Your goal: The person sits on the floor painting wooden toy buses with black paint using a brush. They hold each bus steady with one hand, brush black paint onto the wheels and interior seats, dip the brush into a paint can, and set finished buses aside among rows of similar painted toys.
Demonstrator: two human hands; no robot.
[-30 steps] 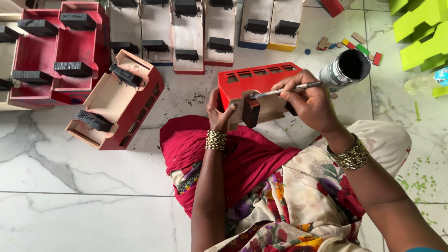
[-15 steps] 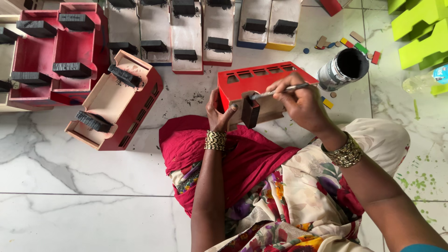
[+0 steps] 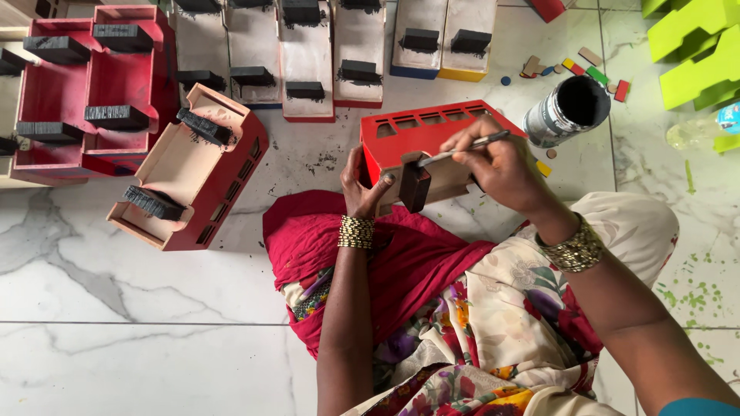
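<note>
A red wooden toy bus (image 3: 432,131) rests tilted on my lap, its bare underside facing me. My left hand (image 3: 362,185) grips its near left end. A black-painted block (image 3: 414,187) stands out from the underside. My right hand (image 3: 497,158) holds a thin paintbrush (image 3: 466,148) whose tip touches the top of that block. A paint tin (image 3: 566,112) with black paint stands on the floor just right of the bus, beyond my right hand.
Another red toy bus (image 3: 193,169) lies upside down to the left. Several more buses (image 3: 308,54) with black blocks line the far edge. Small coloured wooden pieces (image 3: 597,73) and green wooden shapes (image 3: 694,46) lie at the upper right. A plastic bottle (image 3: 701,127) lies beside them.
My right hand has drawn the brush left from the paint tin's side onto the black block. The left hand and bus have kept their places.
</note>
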